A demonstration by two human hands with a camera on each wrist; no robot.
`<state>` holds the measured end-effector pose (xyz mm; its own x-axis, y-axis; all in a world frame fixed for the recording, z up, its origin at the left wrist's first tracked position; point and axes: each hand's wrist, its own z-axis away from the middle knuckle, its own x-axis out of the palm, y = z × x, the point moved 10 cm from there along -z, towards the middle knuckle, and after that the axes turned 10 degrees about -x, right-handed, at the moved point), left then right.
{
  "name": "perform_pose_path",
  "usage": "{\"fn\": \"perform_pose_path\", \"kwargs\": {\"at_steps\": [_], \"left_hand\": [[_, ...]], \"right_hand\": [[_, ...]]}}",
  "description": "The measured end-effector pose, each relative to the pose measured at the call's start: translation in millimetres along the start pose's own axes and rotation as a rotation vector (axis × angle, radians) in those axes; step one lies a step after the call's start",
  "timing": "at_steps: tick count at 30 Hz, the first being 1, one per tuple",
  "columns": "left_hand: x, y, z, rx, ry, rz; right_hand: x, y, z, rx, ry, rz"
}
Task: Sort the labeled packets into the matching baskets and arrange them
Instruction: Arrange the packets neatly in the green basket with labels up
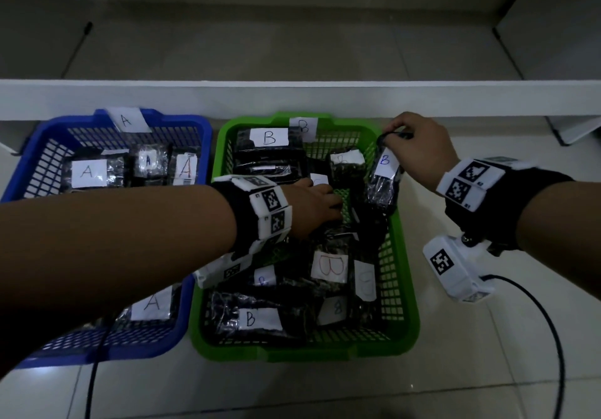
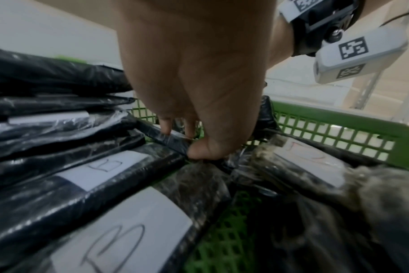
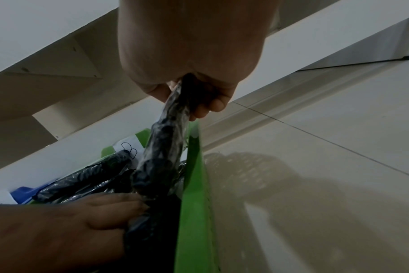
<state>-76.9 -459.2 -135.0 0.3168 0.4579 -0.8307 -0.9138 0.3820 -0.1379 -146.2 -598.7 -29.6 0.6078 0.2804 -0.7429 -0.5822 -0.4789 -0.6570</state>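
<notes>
Pale floor tiles [image 1: 487,370] carry both baskets, with a white shelf edge [image 1: 292,96] running behind them. Our right hand [image 1: 419,148] pinches the top of a black packet labeled B [image 1: 383,178] with curled fingers, so that it hangs upright against the right wall of the green basket [image 1: 406,288], its lower end among the other packets. Our left hand [image 1: 315,204] reaches across into the middle of the same basket; in the left wrist view its thumb and fingertips [image 2: 166,125] close on the edge of a dark wrapped packet [image 2: 173,142] lying on the mesh floor. Around it more B packets crowd the basket: a stack at the far left corner [image 1: 270,155], one with a red B [image 1: 330,265] toward the near side, another along the near wall [image 1: 257,319]. They overlap, leaving little bare mesh. A paper B tag [image 1: 304,127] stands on the far rim. Left of it, touching side by side, sits the blue basket [image 1: 195,132] with its A tag [image 1: 126,121] and several A packets [image 1: 89,173]; our left forearm crosses over its near half. Black cables [image 1: 553,337] trail over the tiles.
</notes>
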Motion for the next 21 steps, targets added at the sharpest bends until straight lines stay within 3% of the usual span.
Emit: {"fn": "perform_pose_path", "kwargs": {"at_steps": [6,8,10,13,16,18,21], "left_hand": [[3.8,-5.1,-1.3,0.013,-0.024,0.035],[-15.5,-7.8,7.1,0.041,0.076,0.050],[-50.0,-24.7,21.9,0.007,0.270,0.085],[-82.1,-89.2,49.9,-0.251,0.481,0.213],[-56.0,-139.5,61.2,-0.481,0.329,0.147],[-36.8,-143.8,62.8,-0.505,0.226,0.070],[-29.1,-140.4,61.6,-0.519,0.267,0.111]], "right_hand": [[3.0,2.9,-0.6,-0.012,-0.009,-0.010],[1.3,5.3,0.0,-0.014,0.005,-0.012],[1.2,7.2,-0.1,-0.011,0.001,-0.012],[4.2,6.5,-1.0,-0.011,-0.015,-0.011],[9.3,0.9,-3.2,-0.023,-0.036,-0.008],[13.9,-2.7,-3.1,-0.031,-0.049,-0.006],[18.6,-5.7,-1.0,-0.038,-0.066,-0.002]]}}
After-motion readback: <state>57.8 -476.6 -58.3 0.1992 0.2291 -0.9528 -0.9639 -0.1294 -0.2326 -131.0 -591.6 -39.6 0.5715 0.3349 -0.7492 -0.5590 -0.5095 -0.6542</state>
